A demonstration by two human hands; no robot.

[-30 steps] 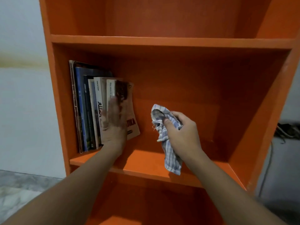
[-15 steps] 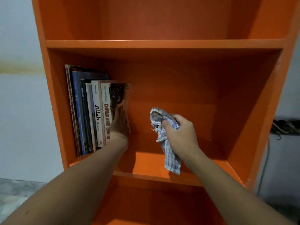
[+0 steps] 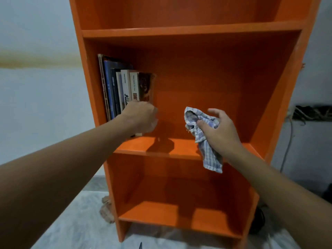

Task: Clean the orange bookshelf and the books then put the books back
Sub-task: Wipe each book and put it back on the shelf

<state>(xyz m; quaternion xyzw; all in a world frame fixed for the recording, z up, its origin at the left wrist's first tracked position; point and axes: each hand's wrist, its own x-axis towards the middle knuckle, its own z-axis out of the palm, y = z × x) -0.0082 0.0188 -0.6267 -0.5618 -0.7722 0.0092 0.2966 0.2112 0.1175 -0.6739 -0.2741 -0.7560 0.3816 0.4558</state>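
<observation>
The orange bookshelf fills the view. Several books stand upright at the left end of its middle shelf, the rightmost book with a dark cover. My left hand is at the lower front of these books, fingers curled. Whether it grips one is hidden by the back of the hand. My right hand hovers over the right half of the same shelf. It pinches a blue-and-white checked cloth that hangs down past the shelf's front edge.
The shelves above and below hold nothing. A pale wall is on the left and a marbled floor below. A brownish crumpled lump lies at the shelf's left foot. Cables and a dark object are at the right.
The leaning rightmost book now stands straight against the others. My left hand slid from its cover down to the books' lower front. My right hand's fingers loosened around the cloth.
</observation>
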